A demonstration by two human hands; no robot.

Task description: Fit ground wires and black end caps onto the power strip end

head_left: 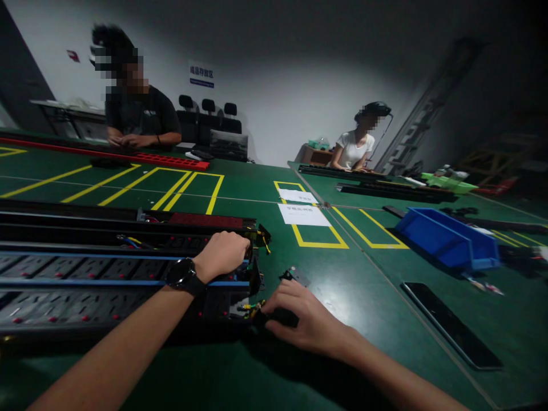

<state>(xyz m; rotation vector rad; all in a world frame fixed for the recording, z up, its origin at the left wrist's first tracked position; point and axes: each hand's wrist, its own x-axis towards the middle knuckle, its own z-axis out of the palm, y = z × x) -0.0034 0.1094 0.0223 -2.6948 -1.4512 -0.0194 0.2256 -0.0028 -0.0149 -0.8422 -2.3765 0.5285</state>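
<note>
Long black power strips (124,268) with rows of sockets and red dots lie side by side at the left, one edged in blue. My left hand (223,255), with a black watch on the wrist, rests closed over the right end of the blue-edged strip; what its fingers hold, if anything, is hidden. Beside the nearest strip's end, my right hand (295,314) has curled fingers at a small black end piece (260,315) with yellow-green wires. Another dark end piece (256,277) stands at the blue-edged strip's end, and a small bracket (293,275) lies just beyond my right hand.
A blue bin (447,237) and a phone (451,325) are on the green table at the right. Paper labels (303,214) lie mid-table. Across it, one person (143,117) is at a red strip (171,160), another (354,149) at black strips (398,192).
</note>
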